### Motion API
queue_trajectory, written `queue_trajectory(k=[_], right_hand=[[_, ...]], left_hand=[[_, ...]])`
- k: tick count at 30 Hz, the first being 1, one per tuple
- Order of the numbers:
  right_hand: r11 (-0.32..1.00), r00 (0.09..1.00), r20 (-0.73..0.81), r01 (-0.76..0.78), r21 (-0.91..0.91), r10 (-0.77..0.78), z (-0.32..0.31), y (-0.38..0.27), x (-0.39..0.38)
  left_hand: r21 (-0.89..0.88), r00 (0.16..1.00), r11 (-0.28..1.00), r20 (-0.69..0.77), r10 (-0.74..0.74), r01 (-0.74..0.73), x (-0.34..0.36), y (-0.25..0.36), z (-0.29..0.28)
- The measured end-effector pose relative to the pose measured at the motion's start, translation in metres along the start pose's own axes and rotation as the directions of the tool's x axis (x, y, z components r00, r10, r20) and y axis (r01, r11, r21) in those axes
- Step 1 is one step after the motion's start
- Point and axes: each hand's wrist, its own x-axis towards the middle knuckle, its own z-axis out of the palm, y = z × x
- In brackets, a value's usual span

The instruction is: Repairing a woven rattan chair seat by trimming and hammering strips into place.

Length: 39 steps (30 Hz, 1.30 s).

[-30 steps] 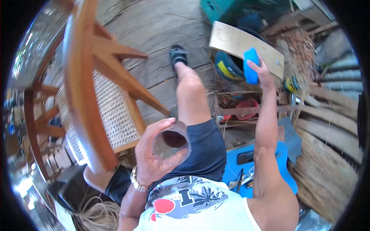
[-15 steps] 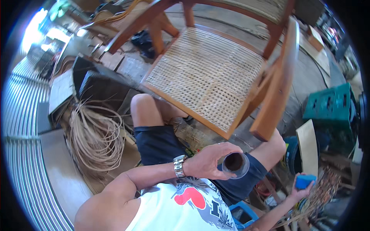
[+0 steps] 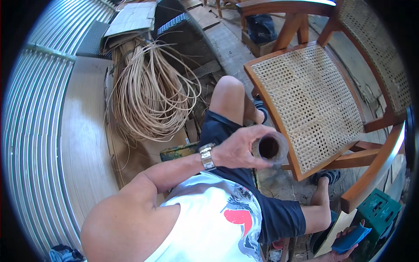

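My left hand (image 3: pixel 238 148), with a metal wristwatch (image 3: pixel 207 157) on the wrist, is closed around a clear cup (image 3: pixel 283 150) with dark brown contents. It is held above my lap, near the front edge of a wooden armchair (image 3: pixel 291 150) with a woven cane seat (image 3: pixel 312 100). At the lower right, my right hand (image 3: pixel 345 255) grips a blue sponge-like block (image 3: pixel 352 239), beside a pale thin board (image 3: pixel 334 231). Part of my right forearm lies outside the picture.
A large coil of cane strands (image 3: pixel 150 96) hangs to my left, by a corrugated metal wall (image 3: pixel 30 131) and a pale panel (image 3: pixel 85 126). A green plastic crate (image 3: pixel 379 209) stands at the lower right. Behind the chair sits a black bag (image 3: pixel 261 28).
The view has swung left, so the chair appears farther right and the cane coil nearer the middle. Both hands keep their hold; the blue block now appears lower and tilted differently.
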Motion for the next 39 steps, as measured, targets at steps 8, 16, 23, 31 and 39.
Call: queue_trajectory(k=[8, 16, 23, 31, 39], right_hand=[[0.954, 0.806, -0.561, 0.015, -0.3, -0.189, 0.008, 0.02, 0.02], [0.962, 0.748, -0.664, 0.187, 0.196, -0.01, -0.059, 0.094, -0.087], [0.999, 0.467, -0.883, -0.05, 0.013, 0.035, -0.056, 0.161, -0.154], [0.773, 0.688, -0.66, -0.228, -0.592, -0.302, 0.067, 0.095, -0.164], [0.606, 0.973, -0.131, 0.009, -0.795, -0.187, 0.207, 0.087, -0.049]], left_hand=[[0.238, 0.994, 0.965, -0.005, -0.113, 0.111, -0.02, 0.007, -0.032], [0.185, 0.849, 0.979, 0.502, -0.165, 0.08, 0.018, 0.042, 0.054], [0.042, 0.621, 0.997, 0.784, 0.004, -0.059, 0.049, 0.047, 0.16], [-0.173, 0.568, 0.981, 0.8, 0.192, -0.089, 0.074, 0.078, 0.227], [-0.167, 0.601, 0.976, 0.769, 0.218, -0.14, 0.071, 0.102, 0.137]])
